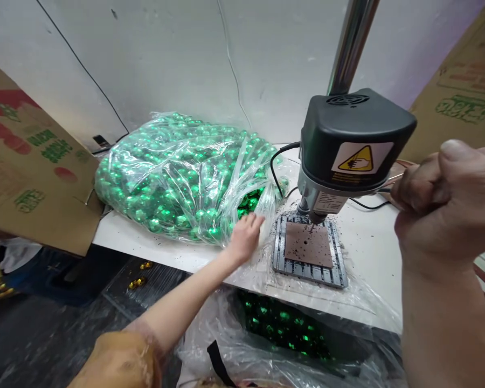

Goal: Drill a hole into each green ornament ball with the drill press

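Observation:
My left hand (pixel 246 236) is at the gathered mouth of a clear plastic bag (pixel 165 178) full of shiny green faceted beads. Its fingers are curled together, and whatever they hold is hidden. Through the opening, loose green beads (pixel 249 201) show just beyond the fingertips. On the right, my right hand (pixel 456 194) is closed in a fist around the lever of a bench drill press (pixel 355 134); a thin metal rod leads into the fist. Below the drill bit (pixel 313 223) lies a brownish square plate (pixel 303 253) with a small dark hole, on the grooved metal base (pixel 335 275).
Dark crumbs surround the base on the white table (pixel 372 242). An open plastic bag (pixel 283 323) of green beads hangs below the front edge. Cardboard boxes stand left (pixel 36 161) and right (pixel 464 81). Gold beads (pixel 137 282) lie lower left. A black cable runs behind the drill.

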`<move>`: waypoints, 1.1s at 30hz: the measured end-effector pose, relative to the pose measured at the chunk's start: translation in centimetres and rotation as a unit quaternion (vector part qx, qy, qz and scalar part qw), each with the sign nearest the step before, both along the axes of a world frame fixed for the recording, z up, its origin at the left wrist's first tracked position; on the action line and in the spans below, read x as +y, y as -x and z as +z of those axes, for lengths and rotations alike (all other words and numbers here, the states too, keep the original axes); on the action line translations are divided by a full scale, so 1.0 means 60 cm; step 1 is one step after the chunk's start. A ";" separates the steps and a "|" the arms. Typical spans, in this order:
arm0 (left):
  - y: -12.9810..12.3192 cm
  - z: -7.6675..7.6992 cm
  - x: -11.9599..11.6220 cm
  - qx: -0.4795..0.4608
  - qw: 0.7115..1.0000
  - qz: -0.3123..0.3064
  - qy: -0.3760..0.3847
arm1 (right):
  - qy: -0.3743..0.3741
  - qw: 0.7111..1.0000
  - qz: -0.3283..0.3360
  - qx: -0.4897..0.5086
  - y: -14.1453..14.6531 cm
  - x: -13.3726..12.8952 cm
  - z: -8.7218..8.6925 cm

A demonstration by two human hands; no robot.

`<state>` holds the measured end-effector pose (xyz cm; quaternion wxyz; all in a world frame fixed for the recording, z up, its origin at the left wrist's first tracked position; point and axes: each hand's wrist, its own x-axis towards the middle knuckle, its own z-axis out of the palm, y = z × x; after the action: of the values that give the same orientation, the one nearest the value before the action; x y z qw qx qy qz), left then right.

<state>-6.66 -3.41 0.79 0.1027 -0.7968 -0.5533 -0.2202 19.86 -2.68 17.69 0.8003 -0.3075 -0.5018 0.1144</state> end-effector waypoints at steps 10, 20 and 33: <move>0.014 0.069 0.140 -0.179 0.961 0.169 0.124 | -0.054 0.998 0.033 0.023 0.004 0.001 -0.005; -0.034 0.065 0.018 -0.737 0.550 -0.092 0.383 | -0.082 0.996 0.042 0.018 0.003 0.002 -0.010; -0.055 0.025 -0.023 -0.787 0.471 -0.096 0.386 | -0.074 0.996 0.050 0.015 0.002 0.000 -0.008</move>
<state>-3.33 -4.78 2.32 -0.7160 -0.2946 -0.3502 -0.5271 19.76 -2.69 17.20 0.8215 -0.2206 -0.5116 0.1215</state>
